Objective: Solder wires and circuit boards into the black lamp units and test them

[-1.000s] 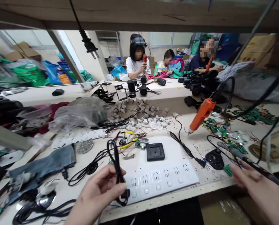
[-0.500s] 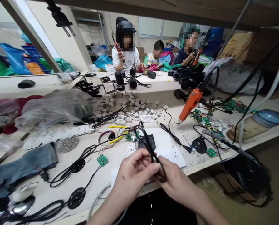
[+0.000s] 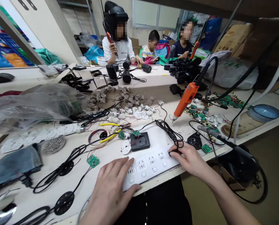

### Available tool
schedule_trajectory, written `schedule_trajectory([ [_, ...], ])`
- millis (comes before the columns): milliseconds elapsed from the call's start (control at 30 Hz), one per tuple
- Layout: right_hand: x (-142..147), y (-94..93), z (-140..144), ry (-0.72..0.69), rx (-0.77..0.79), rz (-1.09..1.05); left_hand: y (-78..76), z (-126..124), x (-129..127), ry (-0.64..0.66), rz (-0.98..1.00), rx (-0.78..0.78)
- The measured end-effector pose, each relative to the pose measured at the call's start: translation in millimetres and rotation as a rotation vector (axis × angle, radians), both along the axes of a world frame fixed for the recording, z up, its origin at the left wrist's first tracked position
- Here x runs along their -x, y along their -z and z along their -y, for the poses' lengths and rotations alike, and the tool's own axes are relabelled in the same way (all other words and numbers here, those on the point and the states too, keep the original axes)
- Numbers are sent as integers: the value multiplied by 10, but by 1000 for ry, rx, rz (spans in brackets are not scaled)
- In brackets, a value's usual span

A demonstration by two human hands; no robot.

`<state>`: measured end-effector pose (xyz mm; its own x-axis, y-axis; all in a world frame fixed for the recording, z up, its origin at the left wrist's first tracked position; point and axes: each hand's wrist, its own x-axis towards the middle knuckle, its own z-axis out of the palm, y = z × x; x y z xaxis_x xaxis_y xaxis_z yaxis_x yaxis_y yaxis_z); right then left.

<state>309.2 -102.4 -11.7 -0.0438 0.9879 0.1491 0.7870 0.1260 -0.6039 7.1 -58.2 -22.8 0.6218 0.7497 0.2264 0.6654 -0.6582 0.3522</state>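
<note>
At the desk's (image 3: 24, 200) near edge, the left hand (image 3: 111, 190) lies flat, fingers open, steadying the white plastic power strip (image 3: 149, 165); right hand (image 3: 188, 159) fingers pinch the black plug (image 3: 173, 152) at its end socket, best pushed in squarely.

electronics workshop | circuit boards (image 3: 199, 116) | electric screwdriver (image 3: 185, 99) | workbench (image 3: 244, 101)

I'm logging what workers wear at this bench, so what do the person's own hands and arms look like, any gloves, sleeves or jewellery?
Both are bare. The left hand has no glove, ring or watch, and its forearm shows no sleeve down to the picture's edge. The right hand is likewise ungloved and ringless, with a bare wrist and forearm. Fingernails are short and unpainted. No cables, straps or markings are on either arm.
</note>
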Motion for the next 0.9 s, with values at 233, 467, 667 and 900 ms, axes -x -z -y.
schedule_trajectory([
  [233, 25, 145, -44, -12, 10, 44, -76, 58, -132, -83, -286, 224],
  [467, -23, 121, -31, -1, -16, 87, -244, 57, -219, -121, -388, 369],
  [667, -21, 117, 21, 38, -74, 118, -293, 44, -244, -144, -383, 452],
  [900, -22, 181, 11, 5, -258, 251, -308, 63, -255, -176, -313, 524],
])
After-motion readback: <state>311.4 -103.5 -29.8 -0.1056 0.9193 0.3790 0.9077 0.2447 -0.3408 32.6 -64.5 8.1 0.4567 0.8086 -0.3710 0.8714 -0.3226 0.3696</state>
